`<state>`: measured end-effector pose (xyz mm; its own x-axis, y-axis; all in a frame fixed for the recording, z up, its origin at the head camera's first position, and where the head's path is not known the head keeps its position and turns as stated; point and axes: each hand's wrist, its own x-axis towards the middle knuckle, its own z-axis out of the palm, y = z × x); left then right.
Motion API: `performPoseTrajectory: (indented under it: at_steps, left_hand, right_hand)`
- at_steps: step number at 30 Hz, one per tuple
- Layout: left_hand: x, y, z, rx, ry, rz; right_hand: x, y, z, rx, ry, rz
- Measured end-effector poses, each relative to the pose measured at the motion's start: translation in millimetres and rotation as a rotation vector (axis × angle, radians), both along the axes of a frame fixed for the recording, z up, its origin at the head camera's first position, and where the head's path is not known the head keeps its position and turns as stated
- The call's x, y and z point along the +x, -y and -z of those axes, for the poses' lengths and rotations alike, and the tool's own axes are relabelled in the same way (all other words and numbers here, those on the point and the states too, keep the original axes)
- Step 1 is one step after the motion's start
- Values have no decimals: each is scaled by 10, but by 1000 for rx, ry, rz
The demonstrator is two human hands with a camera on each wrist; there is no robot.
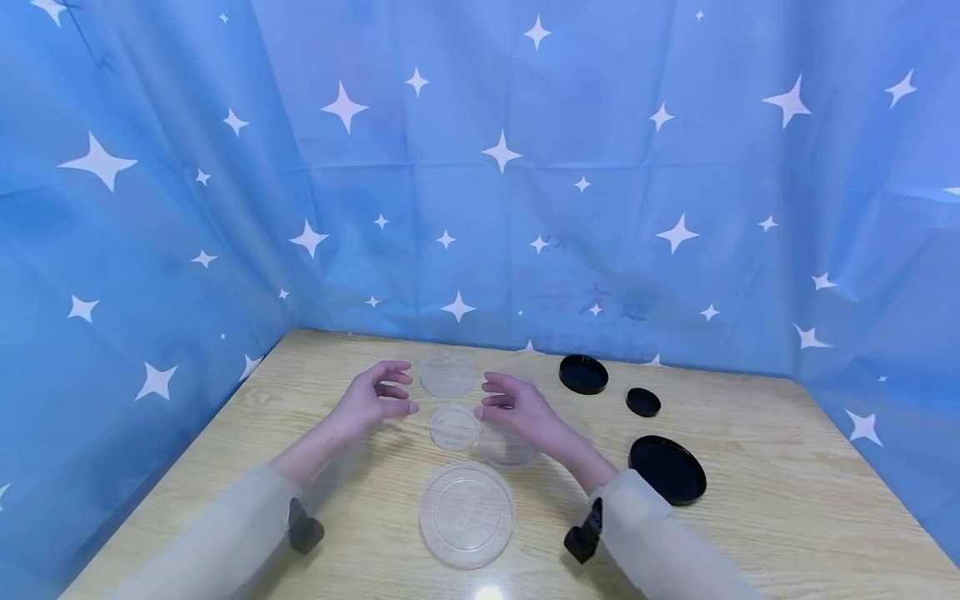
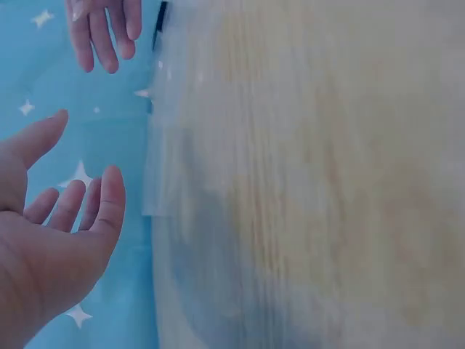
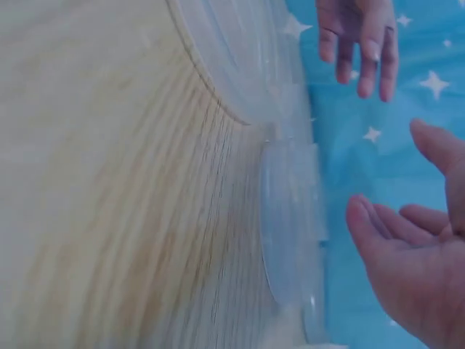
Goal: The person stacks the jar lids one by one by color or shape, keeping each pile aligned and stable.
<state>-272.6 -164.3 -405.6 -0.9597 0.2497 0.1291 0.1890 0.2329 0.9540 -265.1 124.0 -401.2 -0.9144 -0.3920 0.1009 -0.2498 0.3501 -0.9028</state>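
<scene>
1. While the left hand (image 1: 369, 398) hovers above the table (image 1: 765, 467), its thumb and fingers stand wide apart and hold nothing.
2. The right hand (image 1: 522, 408) faces it, likewise wide and empty.
3. The small clear disc (image 1: 454, 428) lies flat on the table between and slightly nearside of the two thumbs. In the head view, the right hand is the nearer. Being round, the disc presents no long axis.
4. The far clear disc (image 1: 448, 376) lies just beyond the small one, between the hands.
5. The half-hidden clear disc (image 1: 505, 455) lies below the right hand; the large clear disc (image 1: 467, 517) lies nearside of both hands.
6. Right of the right hand lie the medium black dish (image 1: 583, 375), small black dish (image 1: 643, 402) and large black dish (image 1: 670, 469).
</scene>
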Motion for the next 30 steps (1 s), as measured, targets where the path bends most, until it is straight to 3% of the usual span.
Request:
performPoseTrajectory:
  at_steps: [8, 16, 23, 30]
  left_hand:
    - [-266, -20, 136, -46, 1, -70]
    - [-432, -58, 163, -90, 35, -109]
    - [-590, -121, 202, -159, 29, -110]
    - [-707, -150, 230, -221, 53, -64]
  right_hand:
    - [-154, 197, 129, 41, 41, 41]
    - [-279, 230, 176, 133, 18, 96]
    - [-386, 239, 183, 235, 1, 113]
    - [-473, 309, 194, 288, -5, 114]
